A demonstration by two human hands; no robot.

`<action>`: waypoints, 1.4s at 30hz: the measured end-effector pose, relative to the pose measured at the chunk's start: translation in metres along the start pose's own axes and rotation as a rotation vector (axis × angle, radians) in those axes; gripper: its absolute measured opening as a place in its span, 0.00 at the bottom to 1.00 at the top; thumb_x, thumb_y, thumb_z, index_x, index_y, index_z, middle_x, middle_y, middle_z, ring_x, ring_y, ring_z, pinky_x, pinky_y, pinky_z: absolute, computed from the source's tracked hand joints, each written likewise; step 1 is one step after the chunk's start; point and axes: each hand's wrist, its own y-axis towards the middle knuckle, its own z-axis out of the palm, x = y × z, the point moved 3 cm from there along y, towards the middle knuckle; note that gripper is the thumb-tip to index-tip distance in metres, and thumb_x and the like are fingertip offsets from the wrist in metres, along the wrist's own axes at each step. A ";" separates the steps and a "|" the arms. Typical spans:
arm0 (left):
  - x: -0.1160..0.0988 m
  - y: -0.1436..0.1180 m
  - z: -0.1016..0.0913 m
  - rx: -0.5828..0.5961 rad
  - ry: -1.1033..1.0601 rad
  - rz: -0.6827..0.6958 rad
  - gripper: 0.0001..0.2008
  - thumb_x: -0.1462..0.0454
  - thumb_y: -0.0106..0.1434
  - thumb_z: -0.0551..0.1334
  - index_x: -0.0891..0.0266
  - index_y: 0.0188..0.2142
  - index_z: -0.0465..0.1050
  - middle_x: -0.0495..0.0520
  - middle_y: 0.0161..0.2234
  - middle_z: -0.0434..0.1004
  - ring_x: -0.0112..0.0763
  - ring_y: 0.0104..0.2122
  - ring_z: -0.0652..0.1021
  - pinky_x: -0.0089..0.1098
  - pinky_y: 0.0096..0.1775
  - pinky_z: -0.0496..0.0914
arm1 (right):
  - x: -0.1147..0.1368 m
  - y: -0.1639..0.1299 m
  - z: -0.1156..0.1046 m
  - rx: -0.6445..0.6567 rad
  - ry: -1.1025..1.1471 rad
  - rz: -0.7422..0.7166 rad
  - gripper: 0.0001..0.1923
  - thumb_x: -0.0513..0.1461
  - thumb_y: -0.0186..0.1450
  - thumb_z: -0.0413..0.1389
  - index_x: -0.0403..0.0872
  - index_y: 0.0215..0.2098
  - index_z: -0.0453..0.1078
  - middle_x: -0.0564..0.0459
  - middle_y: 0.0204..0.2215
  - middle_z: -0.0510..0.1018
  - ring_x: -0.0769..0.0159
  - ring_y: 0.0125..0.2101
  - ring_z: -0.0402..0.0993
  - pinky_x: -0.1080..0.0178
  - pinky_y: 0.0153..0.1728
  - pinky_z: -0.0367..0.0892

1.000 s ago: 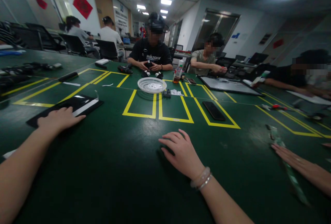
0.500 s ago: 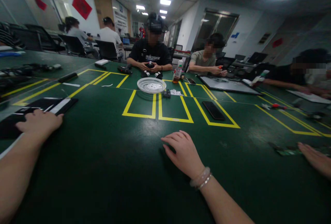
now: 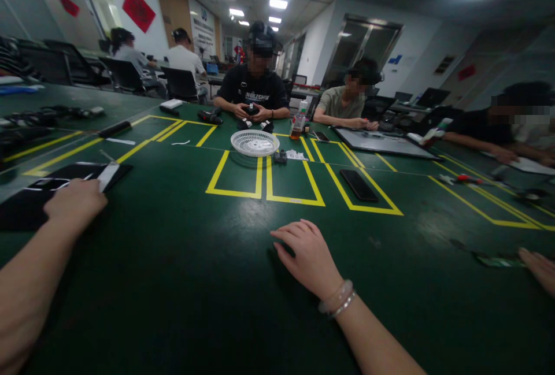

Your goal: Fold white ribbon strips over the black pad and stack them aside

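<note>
Head view, looking down a green table (image 3: 208,282) marked with yellow tape boxes. At the left edge of the frame, a flat black panel (image 3: 26,204) with a pale strip across it, lying on the table, its far corner near (image 3: 117,170). Left hand (image 3: 74,201) resting on the near edge of that panel, fingers curled down over it, apparently pressing or pinching the rim; cannot tell whether truly closed on it, since the fingertips are hidden behind the knuckles. Forearm stretched out long from the lower left corner, wrist low, elbow out of frame. Judged thin, stiff and light, with a smooth face likely to slide on the mat; probably fragile if flexed, so best taken by the edges with thumb under and fingers over, not by the middle. Right hand (image 3: 309,256) in the lower centre, palm down on bare table, fingers loosely spread and holding nothing, bracelets on the wrist. Farther up the frame, a white round basket (image 3: 255,143) and a dark phone (image 3: 358,185) inside the tape boxes. At the right edge, another person's hand (image 3: 540,268) beside a small green strip (image 3: 498,260).
</note>
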 end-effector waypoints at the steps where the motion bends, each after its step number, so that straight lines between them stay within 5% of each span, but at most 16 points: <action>1: 0.005 -0.001 -0.002 -0.081 0.023 -0.052 0.26 0.52 0.59 0.45 0.67 0.21 0.73 0.58 0.25 0.73 0.64 0.62 0.51 0.58 0.48 0.45 | 0.000 0.000 0.000 -0.001 0.002 0.002 0.12 0.36 0.67 0.55 0.52 0.48 0.74 0.54 0.43 0.80 0.60 0.46 0.74 0.47 0.57 0.58; 5: 0.005 0.008 -0.005 -0.313 0.112 -0.243 0.29 0.48 0.58 0.50 0.70 0.39 0.78 0.59 0.35 0.75 0.63 0.56 0.62 0.55 0.49 0.53 | 0.001 0.000 -0.001 -0.019 0.006 -0.007 0.13 0.36 0.67 0.56 0.52 0.49 0.73 0.54 0.43 0.80 0.60 0.46 0.73 0.47 0.57 0.59; 8: -0.038 0.031 0.003 -0.228 0.080 -0.248 0.33 0.48 0.63 0.51 0.71 0.56 0.71 0.63 0.50 0.70 0.52 0.48 0.71 0.47 0.46 0.65 | 0.002 -0.001 -0.001 -0.035 0.011 -0.041 0.15 0.36 0.67 0.56 0.52 0.51 0.72 0.52 0.47 0.79 0.60 0.48 0.72 0.47 0.58 0.58; 11: -0.110 0.055 0.017 -0.019 -0.087 -0.037 0.26 0.55 0.70 0.50 0.66 0.61 0.66 0.61 0.56 0.65 0.46 0.49 0.72 0.42 0.47 0.71 | 0.005 -0.002 -0.002 -0.036 0.016 -0.084 0.16 0.36 0.66 0.57 0.54 0.52 0.71 0.52 0.53 0.75 0.59 0.53 0.69 0.47 0.61 0.55; 16: -0.217 0.062 0.043 0.145 -0.239 0.333 0.20 0.67 0.72 0.50 0.57 0.60 0.67 0.57 0.57 0.65 0.42 0.54 0.69 0.40 0.54 0.68 | 0.008 -0.002 0.001 0.036 0.041 -0.120 0.09 0.40 0.62 0.62 0.52 0.41 0.70 0.53 0.58 0.72 0.56 0.59 0.64 0.44 0.62 0.50; 22: -0.258 0.053 0.044 0.145 -0.362 0.490 0.21 0.74 0.70 0.51 0.55 0.56 0.71 0.57 0.53 0.67 0.39 0.50 0.71 0.35 0.48 0.70 | 0.008 -0.001 0.004 0.109 0.091 -0.108 0.06 0.37 0.64 0.61 0.51 0.36 0.68 0.55 0.44 0.80 0.61 0.50 0.72 0.44 0.63 0.47; 28: -0.251 0.053 0.042 0.132 -0.360 0.469 0.20 0.73 0.70 0.54 0.55 0.57 0.70 0.58 0.54 0.67 0.39 0.51 0.71 0.35 0.49 0.71 | 0.008 -0.001 0.002 0.103 0.139 -0.072 0.05 0.37 0.65 0.60 0.51 0.38 0.68 0.56 0.42 0.80 0.63 0.43 0.76 0.44 0.62 0.51; 32: -0.224 0.062 0.041 0.022 -0.145 0.348 0.17 0.58 0.72 0.58 0.54 0.58 0.70 0.57 0.59 0.65 0.47 0.58 0.66 0.53 0.61 0.57 | -0.002 0.001 0.001 -0.003 0.262 0.047 0.07 0.39 0.66 0.58 0.52 0.43 0.71 0.55 0.41 0.80 0.62 0.42 0.77 0.45 0.58 0.58; 35: -0.171 0.068 0.030 -0.131 0.032 0.054 0.25 0.49 0.72 0.55 0.62 0.60 0.68 0.62 0.64 0.56 0.57 0.63 0.58 0.63 0.61 0.48 | -0.018 0.004 0.002 -0.164 0.621 0.273 0.12 0.46 0.66 0.59 0.50 0.45 0.72 0.50 0.42 0.80 0.60 0.40 0.77 0.54 0.45 0.70; 38: -0.093 0.056 0.017 -0.208 0.147 -0.294 0.38 0.42 0.67 0.54 0.74 0.60 0.66 0.71 0.64 0.53 0.69 0.63 0.52 0.65 0.57 0.47 | -0.032 0.004 0.004 -0.321 0.982 0.492 0.19 0.50 0.61 0.62 0.48 0.44 0.72 0.48 0.42 0.80 0.61 0.37 0.78 0.58 0.40 0.73; 42: -0.012 0.014 -0.005 -0.378 0.206 -0.410 0.37 0.38 0.57 0.54 0.75 0.36 0.76 0.67 0.52 0.72 0.70 0.62 0.32 0.64 0.47 0.45 | -0.038 0.003 0.003 -0.456 1.137 0.674 0.25 0.53 0.56 0.66 0.47 0.45 0.73 0.49 0.41 0.81 0.62 0.35 0.78 0.62 0.34 0.72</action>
